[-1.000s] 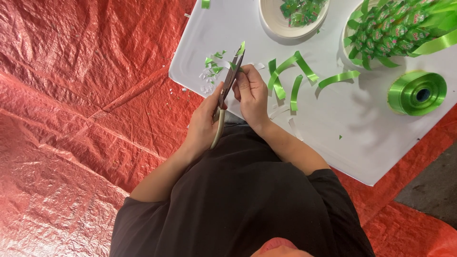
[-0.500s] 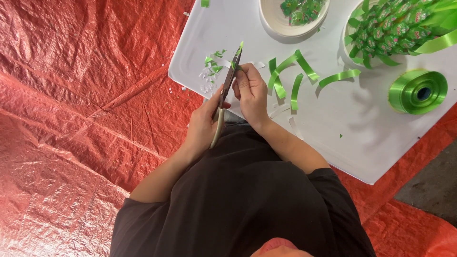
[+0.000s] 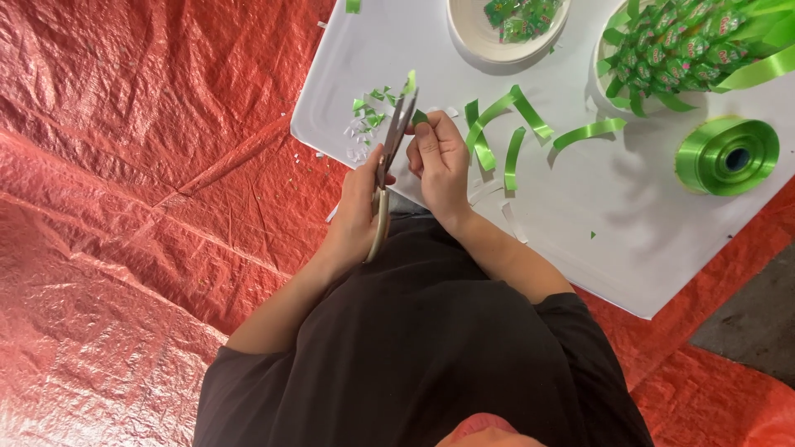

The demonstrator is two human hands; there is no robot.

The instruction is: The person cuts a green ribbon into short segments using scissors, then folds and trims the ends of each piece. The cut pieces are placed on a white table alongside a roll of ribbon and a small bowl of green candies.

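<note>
Frame center: left hand (image 3: 358,207) fingers closed on scissors (image 3: 389,153); right hand (image 3: 440,161) pinches green ribbon piece (image 3: 420,117) at blades, over white board (image 3: 629,215).

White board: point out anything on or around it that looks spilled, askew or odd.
Small green and white ribbon scraps lie scattered at the corner of the white board, beside the scissors in the left hand. One green snippet sits off the board on the red tarp. Otherwise nothing is tipped or damaged.
</note>
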